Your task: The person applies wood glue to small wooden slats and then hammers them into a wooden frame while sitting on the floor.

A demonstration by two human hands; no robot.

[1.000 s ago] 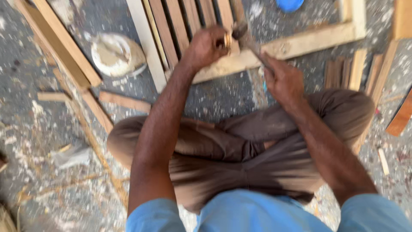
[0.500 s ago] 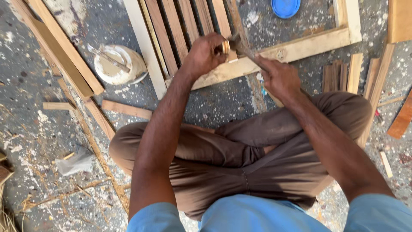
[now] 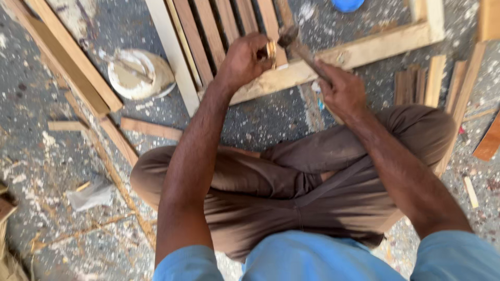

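While I watch from above: slatted wooden frame [image 3: 359, 52] at 12 o'clock.
Left hand [image 3: 245, 60]: pinching a small wood piece [image 3: 271, 49].
Right hand [image 3: 341, 91]: gripping a hammer [image 3: 291, 39].

Person seated cross-legged, both forearms extended forward over the knees. Left hand [image 3: 245, 60] is closed in a pinch grip, fingers curled, wrist slightly flexed. Right hand [image 3: 341, 91] is clenched in a fist grip, knuckles up, elbow bent outward.
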